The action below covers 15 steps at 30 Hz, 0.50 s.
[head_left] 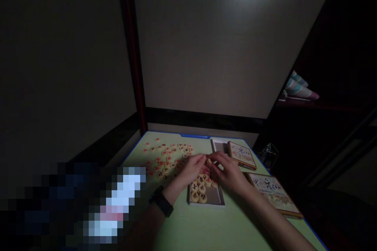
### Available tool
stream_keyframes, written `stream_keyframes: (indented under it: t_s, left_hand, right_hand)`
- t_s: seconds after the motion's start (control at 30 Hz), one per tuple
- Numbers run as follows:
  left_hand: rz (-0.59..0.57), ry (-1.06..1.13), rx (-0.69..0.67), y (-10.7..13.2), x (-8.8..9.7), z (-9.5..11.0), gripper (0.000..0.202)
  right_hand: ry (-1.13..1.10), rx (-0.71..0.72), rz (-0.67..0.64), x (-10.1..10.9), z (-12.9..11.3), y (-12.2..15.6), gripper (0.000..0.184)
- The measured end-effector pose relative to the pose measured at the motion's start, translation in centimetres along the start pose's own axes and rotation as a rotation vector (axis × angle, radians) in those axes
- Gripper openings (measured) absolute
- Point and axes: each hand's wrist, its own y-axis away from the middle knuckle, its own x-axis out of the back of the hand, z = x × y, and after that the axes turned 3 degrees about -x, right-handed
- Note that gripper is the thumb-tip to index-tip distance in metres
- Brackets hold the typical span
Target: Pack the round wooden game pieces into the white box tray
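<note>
Both hands meet over a shallow white-edged box tray (216,199) on the green table. My right hand (226,168) is closed, with a small round Chinese chess piece (209,161) pinched at its fingertips. Beside it my left hand (191,168), with a dark band on the wrist, has its fingers pressed together; what they hold, if anything, is hidden. Inside the tray, several pale round pieces (202,188) with black or red characters lie in rows on the near left side. My hands cover the tray's far part.
Many loose pieces (166,159) are scattered over the table's left half. Two printed box lids, one farther back (243,155) and one nearer (275,194), lie on the right. Another open tray (220,146) sits behind. Wall panels (203,55) rise beyond the table (188,227).
</note>
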Motion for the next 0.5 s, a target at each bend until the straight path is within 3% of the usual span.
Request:
stream_keyframes:
  t_s: [0.2, 0.37, 0.5]
  left_hand:
    - [0.088, -0.003, -0.062, 0.3, 0.0, 0.1, 0.039]
    - [0.125, 0.106, -0.004, 0.6, 0.2, 0.7, 0.033]
    - [0.177, 0.132, 0.022, 0.8, 0.4, 0.8, 0.030]
  right_hand:
    - [0.026, 0.025, 0.009, -0.4, 0.1, 0.5, 0.019]
    - [0.033, -0.043, 0.137, -0.3, 0.8, 0.7, 0.018]
    - [0.011, -0.022, 0.156, -0.2, 1.0, 0.5, 0.019]
